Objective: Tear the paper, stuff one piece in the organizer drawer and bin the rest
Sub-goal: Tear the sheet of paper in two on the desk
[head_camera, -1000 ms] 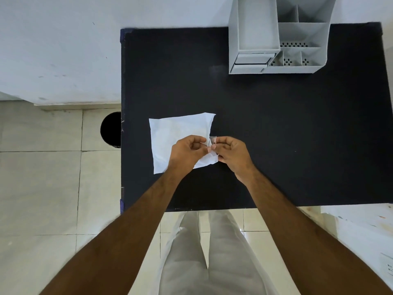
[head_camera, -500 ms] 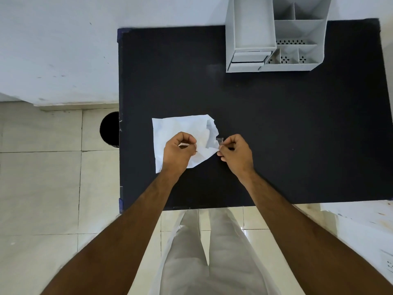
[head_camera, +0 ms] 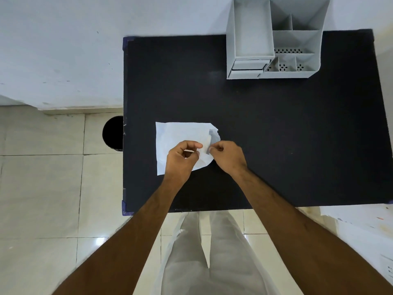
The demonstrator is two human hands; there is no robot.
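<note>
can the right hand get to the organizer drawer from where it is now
Probably yes. The table lies bare between the right hand and the organizer drawer, but that hand is pinching the paper, and the drawer looks closed.

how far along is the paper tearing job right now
Done: nothing finished; the organizer drawer looks shut. In hand: left hand and right hand pinch the paper at its right edge, which looks ragged. Left: finishing the tear, stuffing one piece in the drawer, dropping the rest in the bin.
</note>
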